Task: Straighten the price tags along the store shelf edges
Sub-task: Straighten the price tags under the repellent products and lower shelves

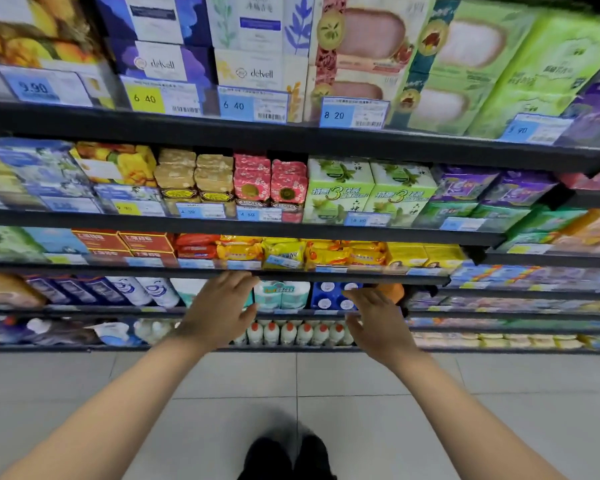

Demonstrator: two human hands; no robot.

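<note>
Price tags line the black shelf edges: a yellow 6.40 tag (163, 98), a blue 6.40 tag (253, 105) and a blue 8.20 tag (354, 113) on the top shelf. On the third shelf a blue tag (283, 261) sits tilted in front of yellow soap packs. My left hand (222, 306) is raised with fingers apart, its fingertips at the edge of that third shelf (361, 277), left of the tilted tag. My right hand (374, 323) hovers lower and to the right, fingers spread, holding nothing.
Shelves of boxed soap fill the view, with green boxes (371, 192) in the middle row. Toilet-paper packs (281, 294) and white bottles with orange caps (291, 334) stand on the low shelves behind my hands. Grey floor tiles (326, 393) lie below.
</note>
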